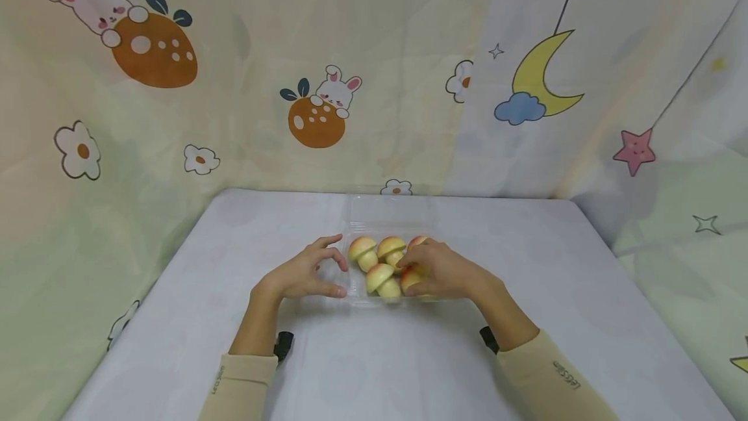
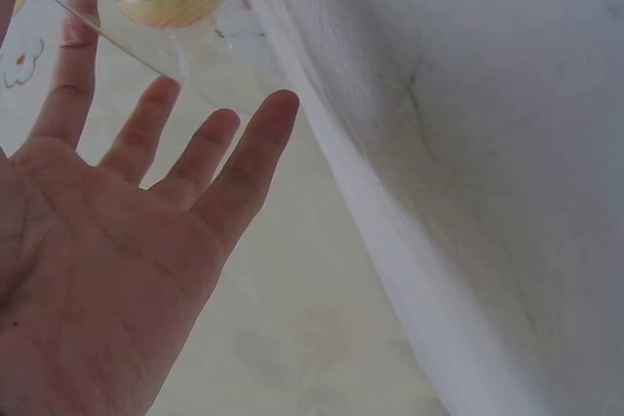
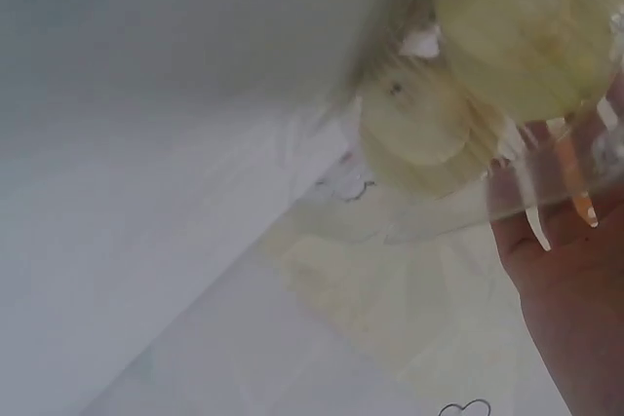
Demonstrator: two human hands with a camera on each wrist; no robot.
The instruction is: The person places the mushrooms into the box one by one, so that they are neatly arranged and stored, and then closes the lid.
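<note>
A clear plastic box (image 1: 358, 292) holds several toy mushrooms with yellow stems and red-yellow caps, among them a front-left mushroom (image 1: 381, 278). My right hand (image 1: 444, 270) reaches into the box's right side, thumb and fingers round a front-right mushroom (image 1: 411, 277). Behind those fingers a back-right mushroom (image 1: 417, 241) is partly covered. At the box's left side is my left hand (image 1: 304, 271), fingers spread and bent in a loose C, holding nothing. In the left wrist view its fingers are apart beside the clear wall. Through the plastic, the right wrist view shows mushroom undersides (image 3: 517, 36).
The box's transparent lid (image 1: 391, 212) lies folded back behind it. A white cloth covers the table (image 1: 374, 369). Behind the table's far edge hangs a printed curtain (image 1: 397, 31) with rabbits, flowers and a moon.
</note>
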